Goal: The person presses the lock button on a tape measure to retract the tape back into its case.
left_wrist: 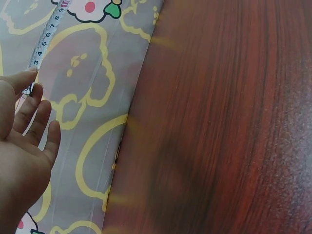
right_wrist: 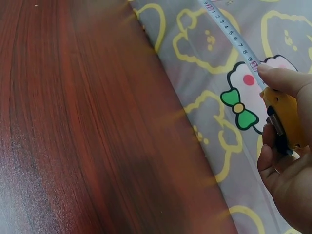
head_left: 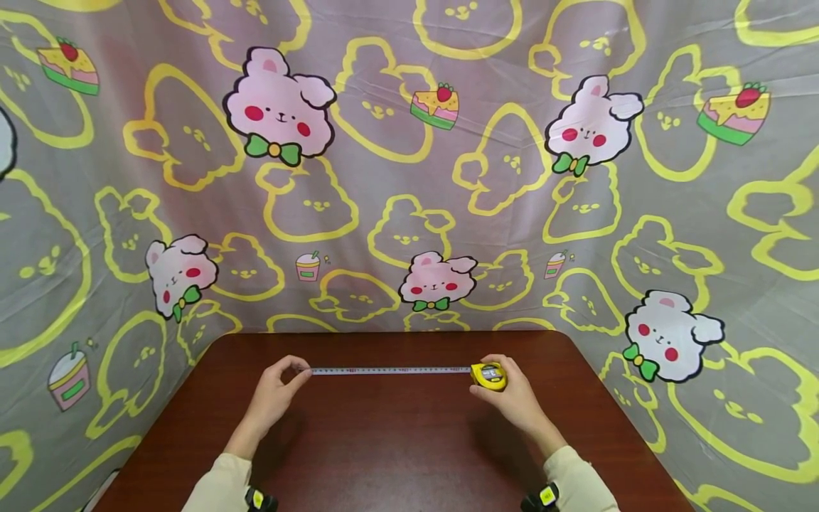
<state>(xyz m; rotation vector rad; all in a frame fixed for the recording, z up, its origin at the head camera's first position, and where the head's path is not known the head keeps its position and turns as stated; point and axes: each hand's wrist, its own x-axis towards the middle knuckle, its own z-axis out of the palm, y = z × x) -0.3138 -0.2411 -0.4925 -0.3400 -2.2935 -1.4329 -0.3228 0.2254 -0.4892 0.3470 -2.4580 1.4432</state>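
Note:
A yellow tape measure [head_left: 491, 375] sits in my right hand [head_left: 515, 400], whose fingers and thumb grip its case. Its pale blade [head_left: 390, 370] runs out straight to the left, with the printed scale showing. At the blade's far end my left hand [head_left: 276, 395] pinches the tip between thumb and forefinger. In the left wrist view the other fingers of that hand are loosely bent beside the blade [left_wrist: 46, 36]. The right wrist view shows the thumb close to where the blade leaves the yellow case [right_wrist: 285, 114]. Both hands are held above the table, well apart.
The dark red-brown wooden table [head_left: 397, 441] has rounded far corners. A grey curtain [head_left: 397, 178] printed with yellow outlines and bunny faces hangs behind it and along both sides. Each sleeve [head_left: 220, 483] carries a small black device at the wrist.

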